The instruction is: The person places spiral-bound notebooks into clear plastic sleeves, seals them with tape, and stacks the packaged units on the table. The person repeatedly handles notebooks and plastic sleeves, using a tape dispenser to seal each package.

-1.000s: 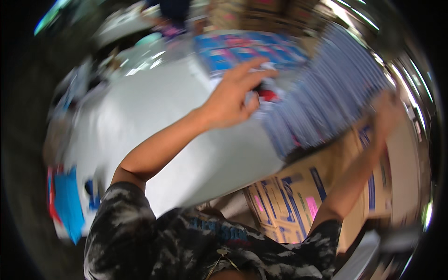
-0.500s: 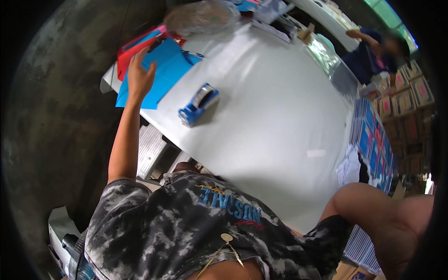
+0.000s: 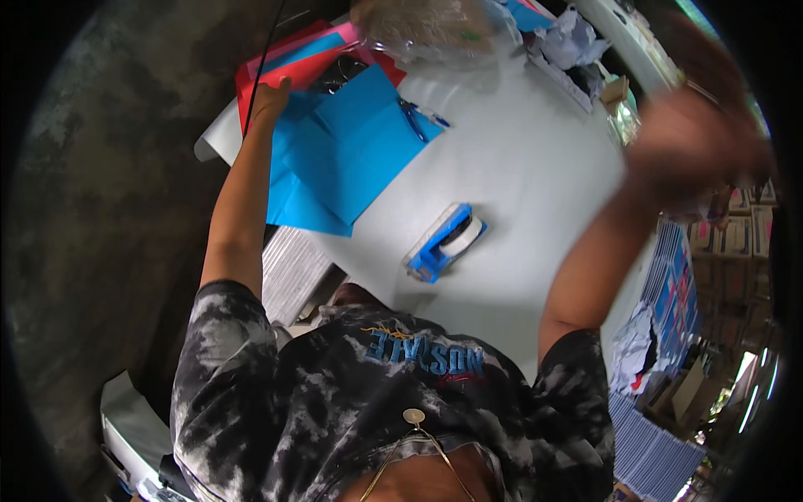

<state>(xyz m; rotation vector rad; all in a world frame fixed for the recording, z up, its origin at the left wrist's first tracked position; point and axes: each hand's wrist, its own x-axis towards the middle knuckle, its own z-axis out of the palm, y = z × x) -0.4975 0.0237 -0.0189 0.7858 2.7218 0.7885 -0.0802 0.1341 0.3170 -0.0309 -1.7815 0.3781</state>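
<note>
A large blue sheet [image 3: 343, 159], creased and bent along its left side, lies at the table's far left corner. My left hand [image 3: 271, 99] is at its upper left edge, fingers closed round that edge and partly hidden. Under and beyond it are red and pink sheets [image 3: 305, 43]. Scissors [image 3: 422, 117] with dark blue handles rest on the blue sheet's right corner. My right hand [image 3: 698, 142] is raised at the far right, close to the camera and smeared by motion; its fingers cannot be made out. Mid-table stands a blue tape dispenser [image 3: 446, 243] with a roll, touched by neither hand.
A clear plastic bag [image 3: 435, 29] and crumpled paper [image 3: 573, 42] sit at the table's far edge. Along the right side rise stacked blue printed packs [image 3: 669, 284], with torn white paper [image 3: 633, 347] beside them. Cardboard boxes [image 3: 726, 238] stand beyond.
My left hand has gone from over the blue sheet to its upper left edge, and the sheet now bends there. My right arm has swung up and forward from the lower right. The view has shifted.
</note>
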